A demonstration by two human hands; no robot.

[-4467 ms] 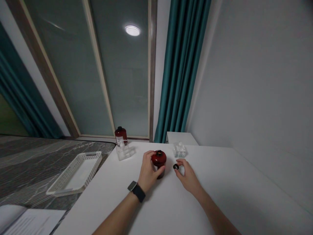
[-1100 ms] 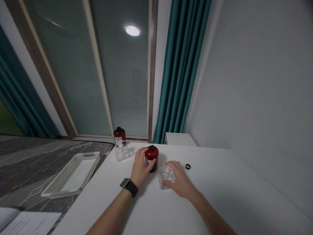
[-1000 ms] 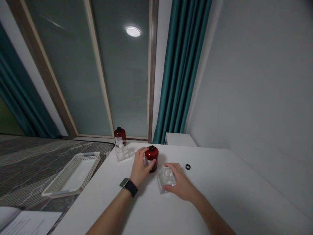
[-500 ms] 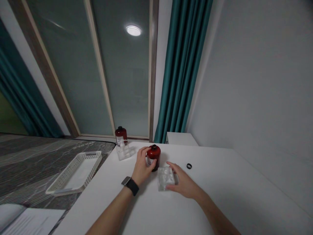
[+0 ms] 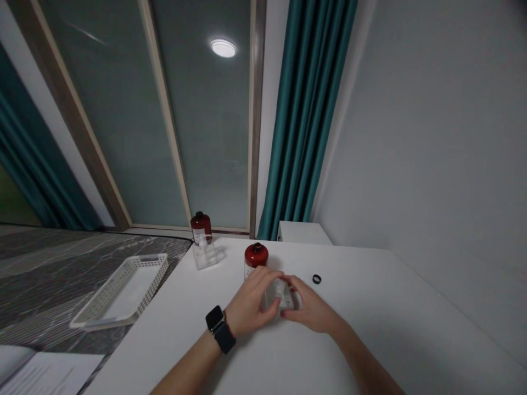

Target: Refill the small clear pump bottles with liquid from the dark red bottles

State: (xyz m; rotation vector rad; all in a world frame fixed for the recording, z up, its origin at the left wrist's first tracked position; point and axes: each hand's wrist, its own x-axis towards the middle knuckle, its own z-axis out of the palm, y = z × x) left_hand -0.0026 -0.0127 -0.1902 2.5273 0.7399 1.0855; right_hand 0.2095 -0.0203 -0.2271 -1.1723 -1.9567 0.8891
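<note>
Left hand (image 5: 249,307) released the dark red round bottle (image 5: 256,260) mid-tabletop, now joining right hand (image 5: 310,310), both clasped around the small clear plastic bottle (image 5: 282,292).

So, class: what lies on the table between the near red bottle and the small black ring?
In the head view, only bare white table separates the near red bottle from the black ring.

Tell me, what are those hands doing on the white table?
Both hands are on one small clear bottle. The left hand and the right hand grip it together on the white table. A dark red bottle stands just behind it, untouched, and a little black ring lies to the right.
</note>
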